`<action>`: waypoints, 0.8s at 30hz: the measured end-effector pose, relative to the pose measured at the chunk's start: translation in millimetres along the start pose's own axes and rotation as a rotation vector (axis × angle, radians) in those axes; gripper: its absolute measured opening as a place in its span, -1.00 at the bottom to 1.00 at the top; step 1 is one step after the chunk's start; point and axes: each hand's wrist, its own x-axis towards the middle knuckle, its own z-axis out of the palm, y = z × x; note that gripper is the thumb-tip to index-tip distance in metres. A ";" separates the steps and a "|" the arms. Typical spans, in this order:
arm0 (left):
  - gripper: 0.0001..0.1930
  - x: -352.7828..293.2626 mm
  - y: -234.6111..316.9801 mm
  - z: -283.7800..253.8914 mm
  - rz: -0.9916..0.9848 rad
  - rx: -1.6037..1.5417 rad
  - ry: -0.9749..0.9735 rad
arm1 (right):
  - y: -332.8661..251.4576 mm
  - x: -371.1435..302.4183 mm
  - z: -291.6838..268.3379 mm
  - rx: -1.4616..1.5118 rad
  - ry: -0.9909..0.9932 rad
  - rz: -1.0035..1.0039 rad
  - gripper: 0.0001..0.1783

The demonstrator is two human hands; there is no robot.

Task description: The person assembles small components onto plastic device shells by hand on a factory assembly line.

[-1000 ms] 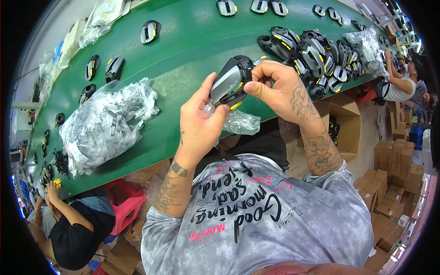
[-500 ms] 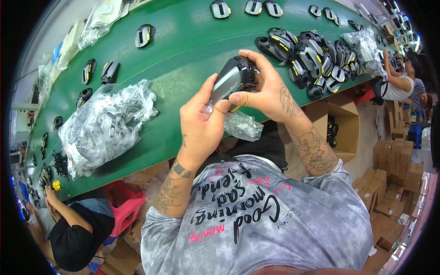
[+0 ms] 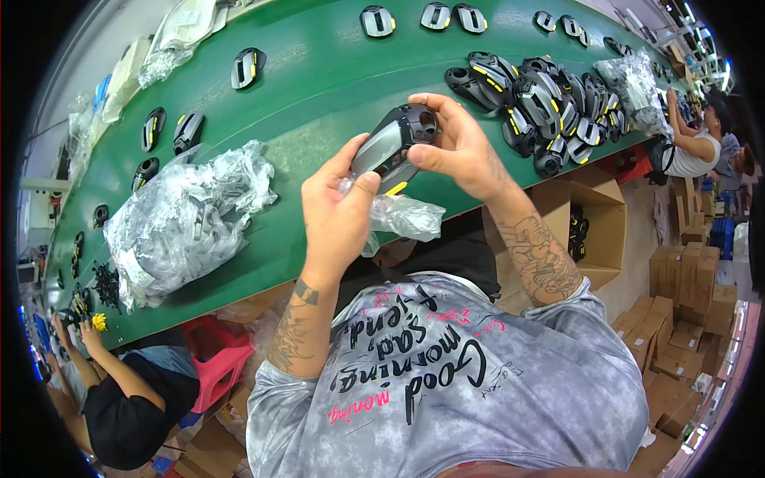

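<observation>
Above the near edge of the green table I hold a black and grey computer mouse shell [image 3: 388, 148] with a yellow strip on its side. My left hand [image 3: 341, 209] grips its lower left end, thumb against the side. At the other end, my right hand [image 3: 464, 153] has its fingers over the top and its thumb on the near side. Just below the shell a crumpled clear plastic bag [image 3: 408, 218] hangs by my left hand; whether the fingers pinch it is hidden. To the right lies a heap of similar mouse shells [image 3: 538, 99].
A large clear bag of parts [image 3: 183, 223] lies on the green table [image 3: 311, 103] to my left. More single shells [image 3: 248, 68] are spread along the far side. An open carton [image 3: 602, 231] stands below the right edge. Co-workers sit at both ends.
Both hands have shifted slightly left and down with the mouse shell, which has turned a little and shows more of its yellow strip. The small plastic bag has moved left with them.
</observation>
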 end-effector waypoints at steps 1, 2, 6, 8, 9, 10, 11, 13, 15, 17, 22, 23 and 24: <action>-0.51 -0.5 -1.2 -2.1 -0.030 -0.141 -0.004 | -4.4 0.6 -2.6 0.137 -0.062 0.052 -0.12; -0.51 -0.9 -1.3 -3.4 -0.027 -0.140 -0.003 | -5.2 -0.1 -3.1 0.137 -0.064 0.050 -0.12; -0.48 0.3 -6.0 -8.0 -0.076 -0.250 -0.077 | -5.8 -4.4 -2.6 0.124 -0.058 -0.002 -0.22; -0.48 -0.6 -8.6 -9.7 -0.060 -0.195 -0.090 | -1.1 -2.5 -1.1 0.093 -0.046 -0.049 -0.24; -0.48 -2.9 -9.6 -7.2 0.036 0.030 -0.066 | 3.4 0.1 -1.4 0.164 -0.025 0.052 -0.27; -0.49 -4.7 -9.0 -3.4 0.133 0.253 -0.036 | 8.1 3.6 -1.5 0.235 -0.009 0.154 -0.29; -0.51 -5.3 -6.9 0.8 0.233 0.444 -0.034 | 13.5 9.1 3.4 0.186 0.064 0.211 -0.38; -0.52 -6.5 -5.9 2.2 0.252 0.517 0.019 | 22.6 13.2 9.5 0.291 0.077 0.235 -0.45; -0.52 -3.8 -17.1 -5.7 0.265 0.536 0.031 | 26.9 14.1 17.5 0.389 0.116 0.254 -0.58; -0.53 -4.5 -22.6 -18.1 0.302 0.526 0.017 | 40.7 17.8 19.8 0.416 0.115 0.283 -0.58; -0.47 36.7 -81.6 -50.2 -0.080 0.289 0.149 | 66.9 34.0 19.1 -0.338 0.302 0.128 -0.36; -0.46 58.6 -91.1 -65.1 -0.153 0.154 0.247 | 65.9 37.9 19.3 -0.286 0.306 0.127 -0.32; -0.45 81.3 -93.5 -77.4 -0.221 0.008 0.344 | 60.8 39.5 19.7 -0.241 0.308 0.128 -0.27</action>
